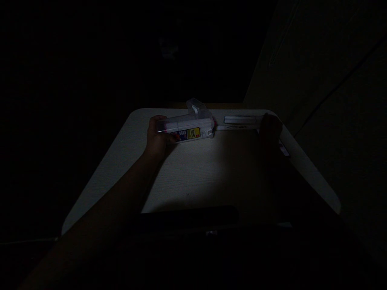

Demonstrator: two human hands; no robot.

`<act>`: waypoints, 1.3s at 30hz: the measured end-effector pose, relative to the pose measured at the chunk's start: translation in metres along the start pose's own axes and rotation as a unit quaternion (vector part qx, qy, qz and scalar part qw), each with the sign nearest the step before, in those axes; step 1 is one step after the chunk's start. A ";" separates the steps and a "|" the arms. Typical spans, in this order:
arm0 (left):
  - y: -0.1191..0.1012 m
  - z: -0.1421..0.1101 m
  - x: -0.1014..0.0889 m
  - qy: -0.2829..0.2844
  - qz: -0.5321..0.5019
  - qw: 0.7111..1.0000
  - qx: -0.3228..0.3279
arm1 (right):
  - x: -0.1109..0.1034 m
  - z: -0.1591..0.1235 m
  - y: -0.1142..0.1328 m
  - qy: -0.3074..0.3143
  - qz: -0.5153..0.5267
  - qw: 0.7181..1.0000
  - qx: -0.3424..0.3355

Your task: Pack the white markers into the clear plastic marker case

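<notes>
The case, clear with a blue and yellow label, is lying level over the table's far part, left of its middle; whether it is touching the top, I cannot tell. Its lid is standing open at the end facing the table's right side. The left hand is gripping the other end, thumb toward the table's near edge. White pens are stretching side by side along the table's far right part, pointing at the case. The right hand, deep in shadow at the table's far right corner, is meeting their outer ends; whether it is grasping them, I cannot tell. Beside it, a flat thing is showing near the table's right edge.
</notes>
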State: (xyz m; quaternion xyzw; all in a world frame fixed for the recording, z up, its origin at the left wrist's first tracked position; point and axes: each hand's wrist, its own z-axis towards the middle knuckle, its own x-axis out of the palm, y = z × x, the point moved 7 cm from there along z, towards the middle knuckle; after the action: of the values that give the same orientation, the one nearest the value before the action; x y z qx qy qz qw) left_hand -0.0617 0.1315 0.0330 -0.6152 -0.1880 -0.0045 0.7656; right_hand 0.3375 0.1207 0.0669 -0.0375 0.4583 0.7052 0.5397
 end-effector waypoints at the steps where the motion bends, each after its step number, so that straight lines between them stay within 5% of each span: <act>1: 0.001 0.000 0.000 0.003 -0.005 1.000 -0.003 | -0.001 -0.004 0.003 0.007 -0.008 1.000 0.028; 5: 0.000 0.000 0.002 0.007 -0.011 1.000 -0.003 | 0.007 -0.020 0.026 0.104 -0.042 0.993 0.049; 11: -0.003 -0.001 0.004 0.010 0.004 1.000 -0.006 | 0.023 -0.043 0.046 0.250 -0.168 0.953 -0.035; 15: -0.002 -0.002 0.004 0.008 0.003 1.000 -0.005 | 0.022 -0.049 0.058 0.257 -0.199 0.942 -0.078; 20: 0.000 -0.002 0.005 0.009 -0.014 1.000 -0.013 | 0.036 -0.072 0.094 0.281 -0.094 0.921 -0.254; 24: -0.001 -0.002 0.005 0.007 -0.015 1.000 -0.008 | 0.050 -0.094 0.104 0.322 -0.058 0.894 -0.306; 32: 0.003 0.001 0.001 0.020 0.032 0.999 0.018 | 0.058 -0.092 0.094 0.352 -0.101 0.887 -0.282; 39: 0.002 -0.001 0.005 0.027 -0.006 1.000 -0.007 | 0.044 -0.073 0.076 0.348 -0.113 0.903 -0.225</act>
State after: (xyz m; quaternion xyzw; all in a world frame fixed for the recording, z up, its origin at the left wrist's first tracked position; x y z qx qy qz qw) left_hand -0.0561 0.1319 0.0328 -0.6193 -0.1710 -0.0273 0.7659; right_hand 0.2262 0.1033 0.0468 -0.4527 0.4391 0.6656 0.3989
